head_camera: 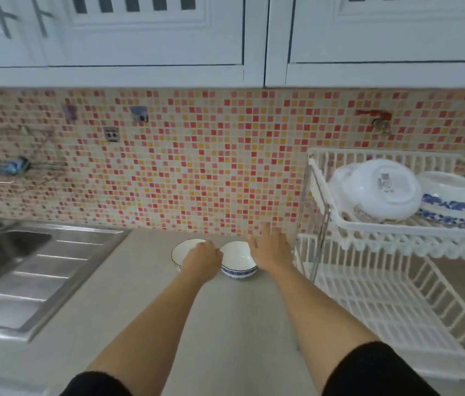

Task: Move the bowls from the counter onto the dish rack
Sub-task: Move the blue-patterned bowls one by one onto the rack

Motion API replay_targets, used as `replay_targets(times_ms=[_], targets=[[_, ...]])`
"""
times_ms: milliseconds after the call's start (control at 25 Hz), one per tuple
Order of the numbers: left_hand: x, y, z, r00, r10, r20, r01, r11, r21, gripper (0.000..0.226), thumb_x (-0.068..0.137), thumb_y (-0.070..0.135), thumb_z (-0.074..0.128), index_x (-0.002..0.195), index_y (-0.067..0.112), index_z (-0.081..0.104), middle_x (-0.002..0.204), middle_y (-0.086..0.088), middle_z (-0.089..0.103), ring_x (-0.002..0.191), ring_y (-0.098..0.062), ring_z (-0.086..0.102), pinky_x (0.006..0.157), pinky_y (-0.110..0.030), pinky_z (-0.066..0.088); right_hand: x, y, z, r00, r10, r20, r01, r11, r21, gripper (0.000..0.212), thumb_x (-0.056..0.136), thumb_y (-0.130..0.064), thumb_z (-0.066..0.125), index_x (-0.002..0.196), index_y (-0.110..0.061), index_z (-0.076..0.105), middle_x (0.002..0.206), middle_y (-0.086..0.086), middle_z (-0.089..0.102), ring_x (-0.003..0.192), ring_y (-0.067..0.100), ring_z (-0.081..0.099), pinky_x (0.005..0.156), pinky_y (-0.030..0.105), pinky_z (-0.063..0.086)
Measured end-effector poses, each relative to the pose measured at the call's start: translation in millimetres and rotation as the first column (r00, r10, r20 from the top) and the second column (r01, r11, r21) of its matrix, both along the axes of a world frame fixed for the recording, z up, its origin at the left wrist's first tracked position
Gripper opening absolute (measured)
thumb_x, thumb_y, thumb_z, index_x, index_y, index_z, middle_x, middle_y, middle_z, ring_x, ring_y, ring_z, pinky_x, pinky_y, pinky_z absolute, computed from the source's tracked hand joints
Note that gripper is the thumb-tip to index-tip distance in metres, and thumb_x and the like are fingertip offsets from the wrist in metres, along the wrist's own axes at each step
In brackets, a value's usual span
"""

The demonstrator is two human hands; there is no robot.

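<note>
Two bare forearms run up from the bottom edge of the view, each ending in a bare hand. The left hand (201,257) and the right hand (270,247) wear no gloves, rings, watch or bands that can be made out. Both upper arms are covered by black short sleeves of soft, slightly fuzzy fabric, the left sleeve (97,385) and the right sleeve (374,370), their hems ending near the elbows.
</note>
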State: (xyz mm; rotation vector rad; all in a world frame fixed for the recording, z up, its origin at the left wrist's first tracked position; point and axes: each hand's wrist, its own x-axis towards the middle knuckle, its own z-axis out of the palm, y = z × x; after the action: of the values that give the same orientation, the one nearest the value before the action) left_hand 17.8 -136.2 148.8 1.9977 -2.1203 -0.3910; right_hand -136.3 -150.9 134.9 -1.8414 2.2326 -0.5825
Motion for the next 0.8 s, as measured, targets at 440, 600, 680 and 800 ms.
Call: replay_targets(times_ms=[440,600,680,800], targets=[[-19,-114,-147,0.963,0.129,-0.235,-0.082,0.976,0.201,0.041,0.098,0.029,0.037,0.124,-0.001,0.047,0.129,-0.022,0.055,0.118,-0.037,0.054,0.097,-0.041,0.043,-19,-116,-136,0.942,-0.217,0.255,0.167,0.965,0.204,0.055,0.096,-0.043,0.044,0.136,-0.005,0.039,0.133,0.020,0.053,0.121,0.036,0.052,0.096,0.037,0.041],[-42,-148,-173,0.873,0.258,-0.414,-0.150,0.950,0.275,0.052,0.099,0.035,0.036,0.137,-0.001,0.035,0.138,-0.021,0.050,0.127,-0.036,0.048,0.102,-0.039,0.038,-18,-150,-165,0.824,-0.374,0.425,0.234,0.908,0.347,0.056,0.094,-0.032,0.049,0.141,-0.005,0.035,0.139,0.018,0.051,0.123,0.036,0.052,0.100,0.038,0.042],[-50,-157,-184,0.804,0.337,-0.490,-0.195,0.928,0.317,0.056,0.098,0.037,0.036,0.140,0.000,0.030,0.139,-0.020,0.050,0.126,-0.037,0.049,0.101,-0.038,0.039,-11,-156,-180,0.701,-0.438,0.563,0.240,0.888,0.392,0.051,0.088,-0.013,0.051,0.137,-0.003,0.041,0.136,0.019,0.053,0.119,0.038,0.056,0.100,0.040,0.046],[-56,-167,-194,0.755,0.439,-0.488,-0.279,0.887,0.368,0.046,0.098,0.029,0.039,0.133,0.000,0.031,0.128,-0.025,0.056,0.115,-0.041,0.056,0.093,-0.038,0.046,-1,-153,-201,0.595,-0.482,0.643,0.324,0.876,0.356,0.048,0.083,0.001,0.048,0.131,0.004,0.045,0.130,0.022,0.056,0.115,0.039,0.057,0.096,0.045,0.050]])
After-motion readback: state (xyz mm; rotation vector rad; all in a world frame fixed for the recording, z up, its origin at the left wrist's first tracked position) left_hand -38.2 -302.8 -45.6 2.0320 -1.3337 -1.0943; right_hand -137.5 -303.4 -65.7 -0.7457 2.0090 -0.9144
